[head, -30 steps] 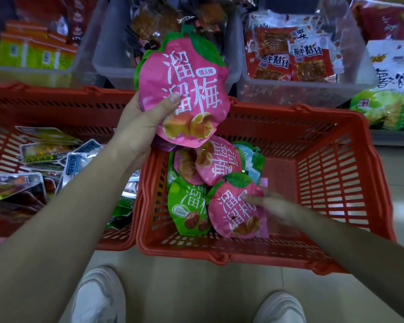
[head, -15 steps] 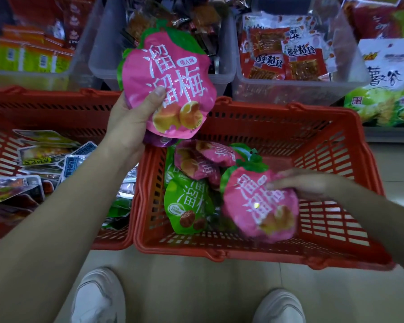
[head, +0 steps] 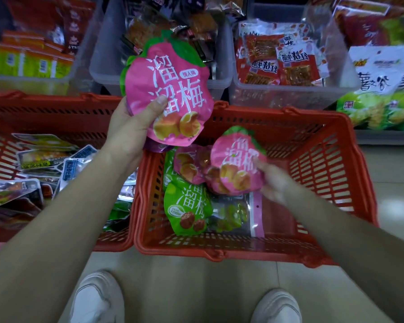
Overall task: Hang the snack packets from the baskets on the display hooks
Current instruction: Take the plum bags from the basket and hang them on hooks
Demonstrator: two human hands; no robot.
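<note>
My left hand point(head: 131, 129) grips a small stack of pink plum snack packets point(head: 170, 92), thumb across the front one, held above the gap between two red baskets. My right hand point(head: 275, 183) holds another pink packet point(head: 236, 164) by its lower right edge, lifted over the right red basket point(head: 324, 173). Under it lie one more pink packet point(head: 189, 166), a green packet point(head: 187, 206) and a clear packet of green fruit point(head: 233, 215). No display hooks are in view.
The left red basket point(head: 33, 113) holds several flat silver and dark snack packets. Behind the baskets stand clear plastic bins point(head: 289, 96) filled with red and orange snacks, and white-green bags point(head: 380, 89) at the right. My two white shoes point(head: 98, 299) stand on the tiled floor below.
My right hand picked a pink packet out of the right basket, lifted it and turned it upright toward the left hand. My left hand kept holding its pink stack, nearly still.
</note>
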